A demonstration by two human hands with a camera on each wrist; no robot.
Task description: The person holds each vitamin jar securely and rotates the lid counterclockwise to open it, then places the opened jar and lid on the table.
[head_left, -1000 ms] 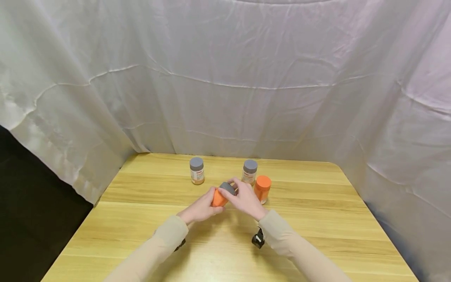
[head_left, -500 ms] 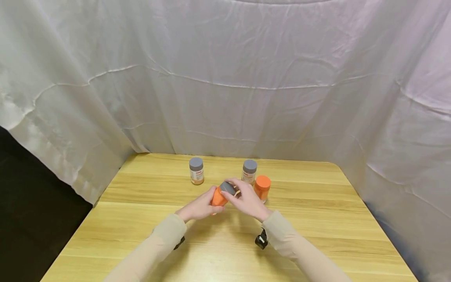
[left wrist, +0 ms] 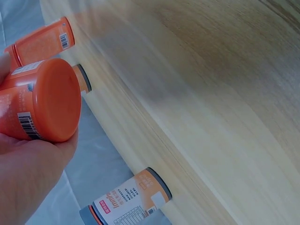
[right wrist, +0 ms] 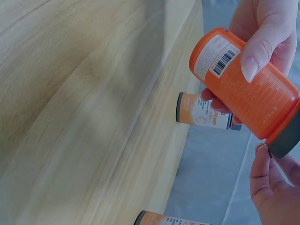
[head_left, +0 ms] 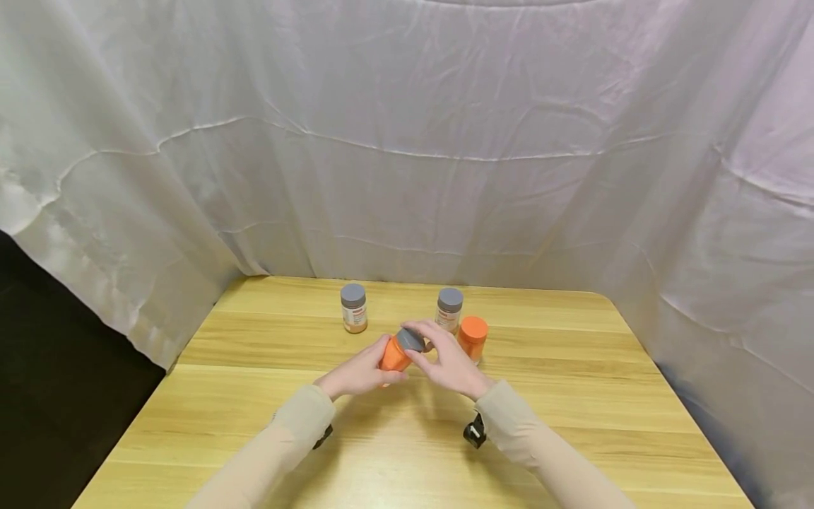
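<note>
An orange plastic jar (head_left: 394, 355) with a grey lid (head_left: 411, 339) is held tilted over the middle of the table. My left hand (head_left: 360, 369) grips its body, the thumb lying across the label in the right wrist view. On the lid's edge, my right hand (head_left: 450, 362) has its thumb and fingers curled round the rim. The left wrist view shows the jar's round orange base (left wrist: 60, 101) facing the camera. Just beyond my right hand stands another orange jar (head_left: 473, 338) with an orange lid, partly hidden by that hand.
Two clear-sided jars with grey lids stand upright farther back: a left jar (head_left: 354, 309) and a right jar (head_left: 449, 309), partly covered by my right hand. The wooden table (head_left: 547, 396) ends at a grey curtain (head_left: 407, 212) behind.
My right fingers have shifted round the lid, and the right wrist has swung slightly to the right. More of the grey lid shows. The left hand keeps its grip, and the standing jars stay put.
</note>
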